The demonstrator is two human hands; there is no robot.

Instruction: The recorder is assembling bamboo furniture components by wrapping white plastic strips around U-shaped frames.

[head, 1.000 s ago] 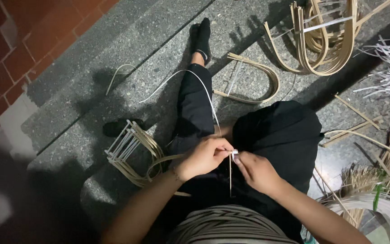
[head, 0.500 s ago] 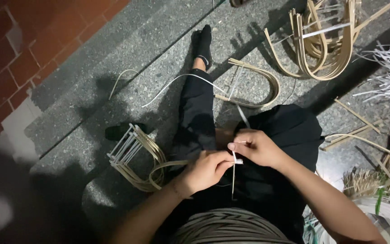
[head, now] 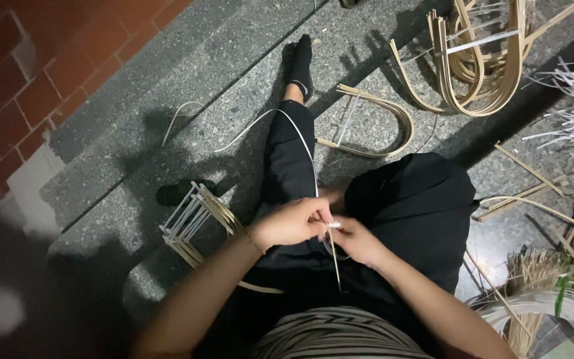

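Granite floor [head: 167,126]: grey, speckled, with a red brick strip at the left edge.

Seated person: black trousers, one leg stretched out, black sock.

Bent cane frames [head: 479,60]: a stack of U-shaped hoops, top right, well apart from the hands. Single bent hoop [head: 373,119]: lies flat just beside the stretched leg.

Small frame of pale slats [head: 194,223]: rests on the floor near the left forearm.

Coil of pale strips [head: 539,309]: lower right, beside loose sticks and shavings. No true container shows; nothing can be said to be held in one.

Left hand [head: 291,223]: fingers closed, pinching the top of the thin cane strip [head: 335,256].

Right hand [head: 355,240]: fingers curled, meeting the left hand at the same pinch point (whether it grips the strip or a finer strand, I cannot tell).

Thin cane strip: hangs from the pinch down over the lap.

Handling note: the work likely goes best with the pinch kept tight and both hands close together, so the strip does not twist or slip.
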